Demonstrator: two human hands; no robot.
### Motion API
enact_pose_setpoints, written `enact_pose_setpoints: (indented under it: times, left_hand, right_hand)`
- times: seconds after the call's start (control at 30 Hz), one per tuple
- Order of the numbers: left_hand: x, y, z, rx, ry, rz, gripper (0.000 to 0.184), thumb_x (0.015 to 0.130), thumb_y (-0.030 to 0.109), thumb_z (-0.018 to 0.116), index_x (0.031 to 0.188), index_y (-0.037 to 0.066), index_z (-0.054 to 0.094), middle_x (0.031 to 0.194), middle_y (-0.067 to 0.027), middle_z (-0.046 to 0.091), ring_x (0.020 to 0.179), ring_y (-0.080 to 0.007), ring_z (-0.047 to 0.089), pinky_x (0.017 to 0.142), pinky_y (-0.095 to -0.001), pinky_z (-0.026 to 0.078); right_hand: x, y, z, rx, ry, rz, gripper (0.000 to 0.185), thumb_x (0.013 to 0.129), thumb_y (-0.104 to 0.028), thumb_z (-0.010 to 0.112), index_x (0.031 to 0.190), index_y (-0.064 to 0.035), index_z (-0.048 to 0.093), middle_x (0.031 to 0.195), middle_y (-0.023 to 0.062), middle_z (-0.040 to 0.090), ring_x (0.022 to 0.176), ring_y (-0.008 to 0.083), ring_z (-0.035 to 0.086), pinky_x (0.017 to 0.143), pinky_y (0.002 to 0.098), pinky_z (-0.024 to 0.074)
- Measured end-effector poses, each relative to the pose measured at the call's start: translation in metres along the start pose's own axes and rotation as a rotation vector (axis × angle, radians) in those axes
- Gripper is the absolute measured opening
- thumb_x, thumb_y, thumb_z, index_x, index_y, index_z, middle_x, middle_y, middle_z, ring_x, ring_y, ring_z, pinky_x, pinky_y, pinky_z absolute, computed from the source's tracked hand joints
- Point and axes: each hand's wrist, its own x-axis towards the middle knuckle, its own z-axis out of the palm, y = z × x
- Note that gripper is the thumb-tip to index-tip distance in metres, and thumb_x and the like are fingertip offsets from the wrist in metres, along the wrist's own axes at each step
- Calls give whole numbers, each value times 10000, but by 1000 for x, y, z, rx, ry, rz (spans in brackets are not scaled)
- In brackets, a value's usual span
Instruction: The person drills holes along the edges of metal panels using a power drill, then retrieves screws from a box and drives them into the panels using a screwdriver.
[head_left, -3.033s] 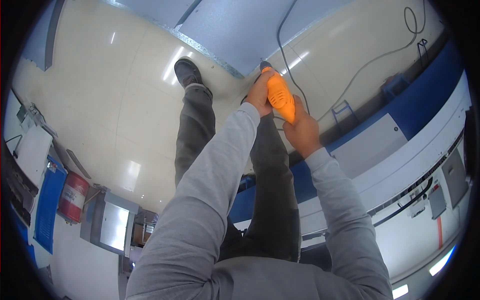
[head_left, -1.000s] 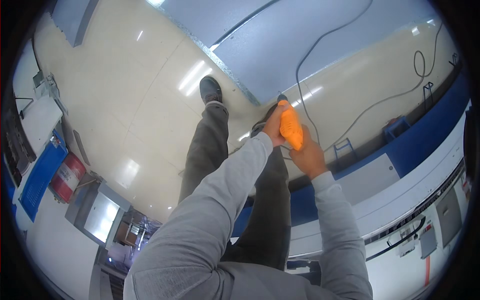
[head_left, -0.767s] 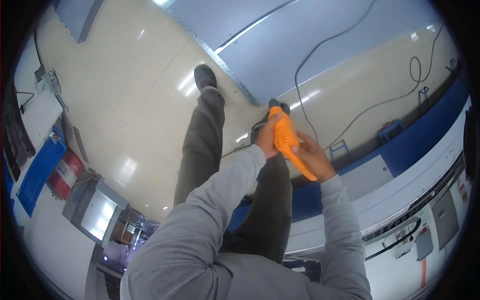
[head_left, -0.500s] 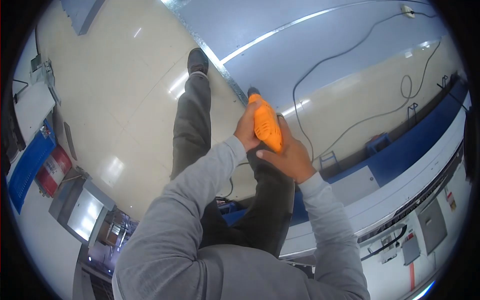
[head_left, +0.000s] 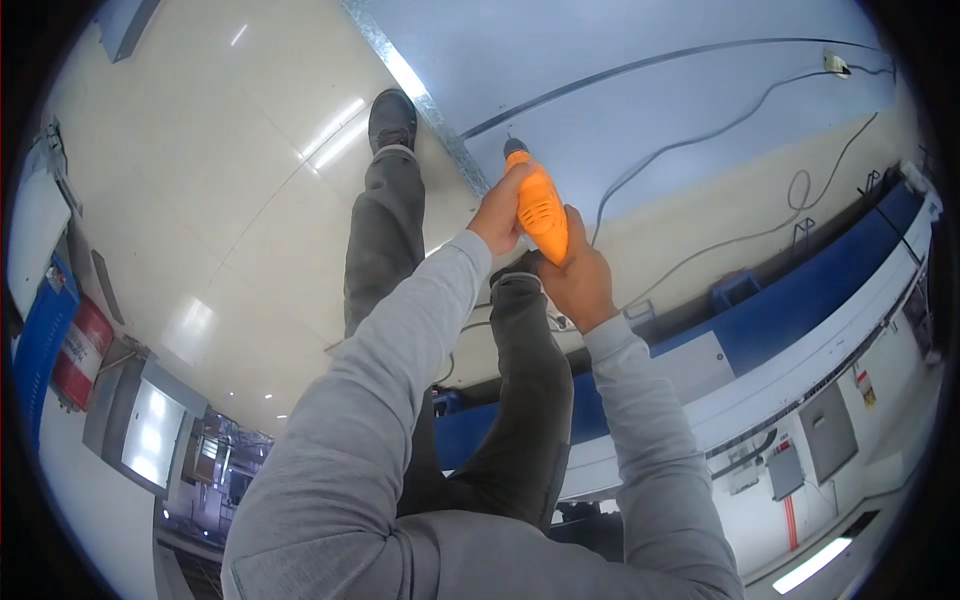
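An orange power drill (head_left: 543, 207) is held in both hands, its dark chuck pointing away from me. My left hand (head_left: 501, 212) grips its front part from the left side. Around the rear and handle is my right hand (head_left: 582, 277), with part of the grip hidden under it. A thin bit at the chuck (head_left: 515, 146) reaches over the large grey-blue panel (head_left: 610, 110), near a dark seam; whether it touches the surface I cannot tell.
A shiny metal strip (head_left: 410, 75) edges the panel beside my shoe (head_left: 392, 122). A dark cable (head_left: 680, 143) runs across the panel, and another lies looped on the pale floor (head_left: 250, 170). To the right stands a long blue and white bench (head_left: 790, 310).
Both hands and the drill have moved forward, farther over the panel. My right hand has closed in around the drill's rear, and the view has shifted slightly.
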Motion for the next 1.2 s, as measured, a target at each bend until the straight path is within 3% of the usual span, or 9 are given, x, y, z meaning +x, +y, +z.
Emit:
enact_pose_setpoints:
  times: [0.03,0.13,0.73,0.83,0.93,1.2]
  left_hand:
    - [2,4,-2,4,10,-11,445,969,472,720,1208,112,613,1042,-31,672,954,-164,686,864,-332,561]
    - [4,5,1,-40,13,-9,548,964,507,745,1253,66,597,1107,-93,685,1018,-223,704,943,-388,585]
    - [15,16,9,-59,37,-29,455,977,477,738,1186,89,620,1043,-65,702,960,-206,721,889,-368,605]
    - [16,15,10,-74,32,-27,453,977,476,738,1184,90,619,1042,-63,701,957,-206,721,888,-367,607]
    - [14,17,13,-57,47,-20,515,942,493,753,1208,78,607,1008,-52,677,894,-185,707,786,-355,571]
    - [19,26,10,-135,-8,-80,465,950,465,760,1181,101,587,1006,-59,667,906,-215,708,806,-386,581]
  right_hand:
    - [5,-3,2,-10,-2,8,868,825,-112,673,1617,-38,327,1091,270,751,940,474,732,837,518,586]
    - [8,-5,5,-25,15,23,861,827,-120,668,1616,-46,332,1068,264,757,934,471,735,839,516,587]
    - [25,-13,-9,-52,-7,44,847,824,-144,675,1602,-59,351,1076,284,752,969,483,733,882,533,580]
    - [26,-17,-11,-59,-9,93,758,860,-113,670,1567,-136,399,1084,259,746,1038,498,704,883,538,562]
    - [27,-19,-14,-47,-23,93,750,861,-109,654,1567,-131,400,1076,262,746,1028,502,702,880,542,561]
    - [36,-25,-12,-74,-33,129,747,831,-92,638,1542,-123,414,1104,271,736,1049,513,685,886,565,542]
